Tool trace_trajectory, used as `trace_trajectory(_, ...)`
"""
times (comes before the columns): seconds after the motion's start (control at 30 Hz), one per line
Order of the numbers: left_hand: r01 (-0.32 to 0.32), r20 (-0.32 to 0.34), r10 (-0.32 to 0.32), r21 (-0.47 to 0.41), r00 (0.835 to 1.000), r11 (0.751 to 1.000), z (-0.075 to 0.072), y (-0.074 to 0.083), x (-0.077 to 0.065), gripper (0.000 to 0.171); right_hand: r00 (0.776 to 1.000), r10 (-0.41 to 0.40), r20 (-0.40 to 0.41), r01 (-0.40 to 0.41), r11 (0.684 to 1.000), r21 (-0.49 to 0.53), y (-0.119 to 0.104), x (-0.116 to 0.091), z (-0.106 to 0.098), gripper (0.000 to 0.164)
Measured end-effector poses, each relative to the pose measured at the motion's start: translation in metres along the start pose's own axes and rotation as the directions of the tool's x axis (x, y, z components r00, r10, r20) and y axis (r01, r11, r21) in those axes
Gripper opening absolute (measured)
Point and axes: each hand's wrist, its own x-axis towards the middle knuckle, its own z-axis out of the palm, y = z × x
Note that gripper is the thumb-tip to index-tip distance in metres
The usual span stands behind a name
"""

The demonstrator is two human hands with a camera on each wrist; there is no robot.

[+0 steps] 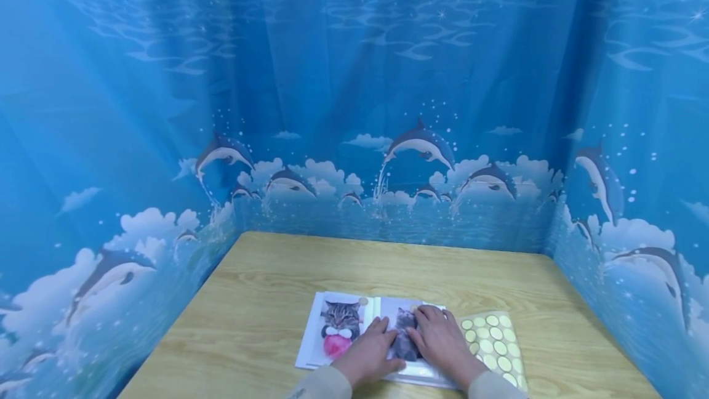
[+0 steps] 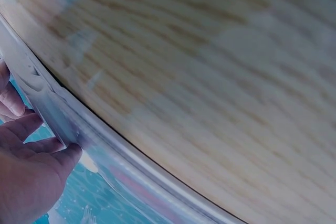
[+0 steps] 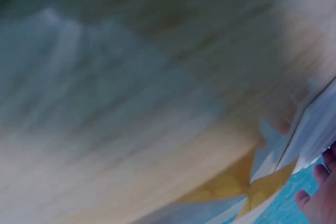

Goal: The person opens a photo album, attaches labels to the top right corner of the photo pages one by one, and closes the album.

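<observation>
An open photo album (image 1: pixel 312 340) lies on the table. Its left page shows a tabby cat picture (image 1: pixel 340 325) with a pink pompom; on the right page is a grey cat picture (image 1: pixel 406 340). My left hand (image 1: pixel 367 353) rests on the right page beside the centre fold, thumb spread toward the lower edge. Across the grey cat picture's right side lies my right hand (image 1: pixel 445 340), fingers extended and touching the page. The left wrist view shows the left hand (image 2: pixel 39 169) with fingertips against the page. Only part of the right hand (image 3: pixel 321 198) appears in the right wrist view.
Right of the album lies a sheet of round pale-yellow stickers (image 1: pixel 498 346), partly behind the right forearm. Wooden tabletop (image 1: pixel 266 300) surrounds both. Blue dolphin-printed curtains (image 1: pixel 332 109) enclose the table's back and sides.
</observation>
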Motion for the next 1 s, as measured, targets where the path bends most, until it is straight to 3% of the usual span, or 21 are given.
trace_trajectory(0.77,-0.002,-0.005,0.002,-0.011,1.0,1.0,-0.002,0.0,-0.001,0.069,0.985,0.077,0.155,-0.098,0.986,0.135,-0.005,0.012,-0.001,0.07)
trace_trajectory(1.0,0.001,-0.008,-0.001,0.001,1.0,1.0,0.0,0.0,0.0,0.069,0.985,0.104,0.136,-0.12,0.986,0.114,-0.002,0.011,0.002,0.068)
